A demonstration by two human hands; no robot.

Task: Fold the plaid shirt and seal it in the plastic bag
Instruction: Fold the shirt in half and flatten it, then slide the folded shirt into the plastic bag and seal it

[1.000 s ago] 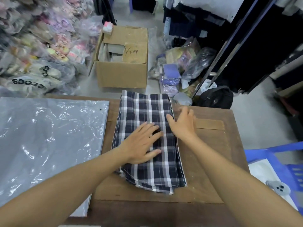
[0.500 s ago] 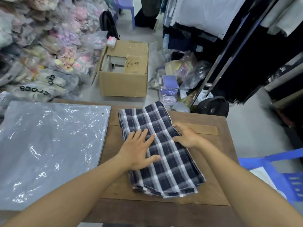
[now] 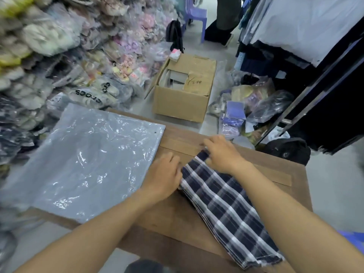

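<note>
The plaid shirt (image 3: 228, 207), navy with white checks, lies folded into a long strip slanting across the wooden table (image 3: 177, 217). My left hand (image 3: 163, 174) grips its far left edge, fingers curled under the cloth. My right hand (image 3: 222, 152) pinches the far end of the strip, which is bunched under the fingers. A large clear plastic bag (image 3: 88, 162) over grey backing lies flat on the table's left side, just left of my left hand.
A cardboard box (image 3: 183, 93) stands on the floor beyond the table. Bagged shoes (image 3: 69, 62) are heaped at the left. A clothes rack (image 3: 307, 95) and a black backpack (image 3: 287, 150) stand at the right. A purple stool (image 3: 195, 18) sits far back.
Both hands slid from lying flat on the shirt to its far end and took hold of it. The shirt's far end has drawn nearer and the strip slants more. The view swung left.
</note>
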